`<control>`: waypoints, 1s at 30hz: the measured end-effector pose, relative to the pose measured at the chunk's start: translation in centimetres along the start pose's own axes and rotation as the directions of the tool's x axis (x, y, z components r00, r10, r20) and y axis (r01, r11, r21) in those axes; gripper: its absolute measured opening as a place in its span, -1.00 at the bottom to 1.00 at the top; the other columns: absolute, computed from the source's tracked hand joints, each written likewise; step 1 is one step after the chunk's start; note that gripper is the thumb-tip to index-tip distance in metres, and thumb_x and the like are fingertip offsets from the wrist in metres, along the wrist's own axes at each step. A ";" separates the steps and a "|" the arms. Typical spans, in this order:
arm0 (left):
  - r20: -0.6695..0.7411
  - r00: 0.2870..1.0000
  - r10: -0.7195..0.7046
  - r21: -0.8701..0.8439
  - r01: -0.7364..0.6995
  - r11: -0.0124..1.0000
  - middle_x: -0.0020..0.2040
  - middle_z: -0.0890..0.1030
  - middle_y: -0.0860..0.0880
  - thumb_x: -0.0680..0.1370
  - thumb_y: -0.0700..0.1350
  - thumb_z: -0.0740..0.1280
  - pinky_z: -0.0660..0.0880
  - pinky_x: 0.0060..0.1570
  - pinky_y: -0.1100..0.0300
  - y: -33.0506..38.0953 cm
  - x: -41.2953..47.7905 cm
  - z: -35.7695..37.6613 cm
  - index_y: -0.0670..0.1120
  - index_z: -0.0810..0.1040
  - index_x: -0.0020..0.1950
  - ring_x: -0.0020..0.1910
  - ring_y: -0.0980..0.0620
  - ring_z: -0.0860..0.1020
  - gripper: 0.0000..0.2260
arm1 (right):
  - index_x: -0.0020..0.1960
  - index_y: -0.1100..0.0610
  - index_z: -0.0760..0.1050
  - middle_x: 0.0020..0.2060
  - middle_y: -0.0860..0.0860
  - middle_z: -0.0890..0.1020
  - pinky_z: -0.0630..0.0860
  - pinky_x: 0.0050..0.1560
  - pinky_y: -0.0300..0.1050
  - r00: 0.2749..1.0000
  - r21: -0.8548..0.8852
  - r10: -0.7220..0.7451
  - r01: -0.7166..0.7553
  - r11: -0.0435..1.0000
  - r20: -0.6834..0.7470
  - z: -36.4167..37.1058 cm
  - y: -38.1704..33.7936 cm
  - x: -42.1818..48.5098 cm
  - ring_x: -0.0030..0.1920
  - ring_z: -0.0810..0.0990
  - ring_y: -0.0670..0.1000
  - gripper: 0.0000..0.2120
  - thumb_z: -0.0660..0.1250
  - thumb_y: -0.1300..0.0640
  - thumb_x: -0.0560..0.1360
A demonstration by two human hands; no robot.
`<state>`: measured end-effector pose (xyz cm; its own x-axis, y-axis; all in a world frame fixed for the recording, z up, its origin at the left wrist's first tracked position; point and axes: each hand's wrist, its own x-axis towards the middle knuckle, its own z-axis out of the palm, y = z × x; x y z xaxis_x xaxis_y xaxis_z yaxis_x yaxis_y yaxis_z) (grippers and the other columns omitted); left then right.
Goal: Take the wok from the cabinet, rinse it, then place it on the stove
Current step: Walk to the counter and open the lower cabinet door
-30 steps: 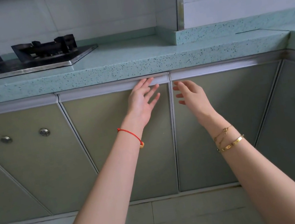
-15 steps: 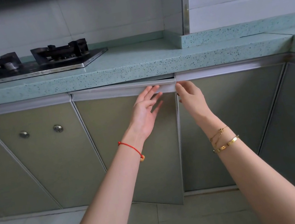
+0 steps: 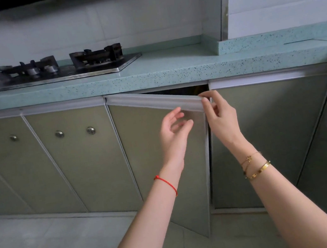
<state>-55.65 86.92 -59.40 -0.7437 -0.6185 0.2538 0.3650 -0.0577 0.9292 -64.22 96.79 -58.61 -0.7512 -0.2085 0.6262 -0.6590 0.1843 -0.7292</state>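
Cabinet door (image 3: 158, 146) under the green tabletop (image 3: 181, 67), swung partly open, dark gap behind. Right hand (image 3: 221, 119) pinching the door's top corner. Left hand (image 3: 173, 131) just in front of the door, fingers loosely spread, holding nothing. Stove (image 3: 57, 73) on the tabletop, left. Wok not visible anywhere.

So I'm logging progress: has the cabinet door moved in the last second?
Yes. The cabinet door has swung outward from the countertop edge.

Two hands (image 3: 174, 135), five cabinet doors (image 3: 164, 156), two burners (image 3: 95, 55).
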 end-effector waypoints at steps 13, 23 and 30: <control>-0.084 0.970 0.227 0.260 -0.198 0.945 0.16 0.60 0.10 0.41 -0.18 0.53 0.52 0.15 0.24 -0.1 -7.1 -3.2 0.02 0.50 0.26 0.12 0.16 0.57 -0.53 | 0.11 0.01 0.51 -0.28 -0.07 0.52 0.34 -0.23 -0.48 0.976 -0.033 -0.218 0.218 0.975 0.028 0.7 -4.0 -5.3 -0.24 0.54 -0.17 -0.85 0.23 -0.02 0.63; -0.273 0.887 0.373 0.371 -0.260 0.891 0.06 0.66 0.20 0.39 0.01 0.53 0.53 0.09 0.34 0.7 -10.0 -6.5 0.13 0.58 0.16 0.10 0.19 0.61 -0.64 | 0.15 0.07 0.51 -0.18 -0.05 0.52 0.40 -0.14 -0.40 0.926 0.082 -0.362 0.355 0.931 0.105 2.8 -6.7 -8.2 -0.17 0.54 -0.16 -0.84 0.26 0.04 0.63; -0.294 0.840 0.455 0.455 -0.296 0.840 0.02 0.68 0.14 0.39 -0.11 0.53 0.58 0.09 0.14 1.4 -10.9 -9.7 0.07 0.59 0.11 0.04 0.11 0.65 -0.68 | 0.03 0.10 0.47 -0.15 -0.02 0.51 0.55 -0.13 -0.05 0.881 0.132 -0.436 0.418 0.899 0.185 5.0 -9.5 -9.2 -0.18 0.56 -0.03 -0.86 0.29 0.02 0.61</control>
<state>-41.61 85.93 -63.48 -0.2941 -0.7763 0.5575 0.2722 0.4911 0.8275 -50.91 92.13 -58.83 -0.3671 -0.4418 0.8185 -0.9013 -0.0486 -0.4305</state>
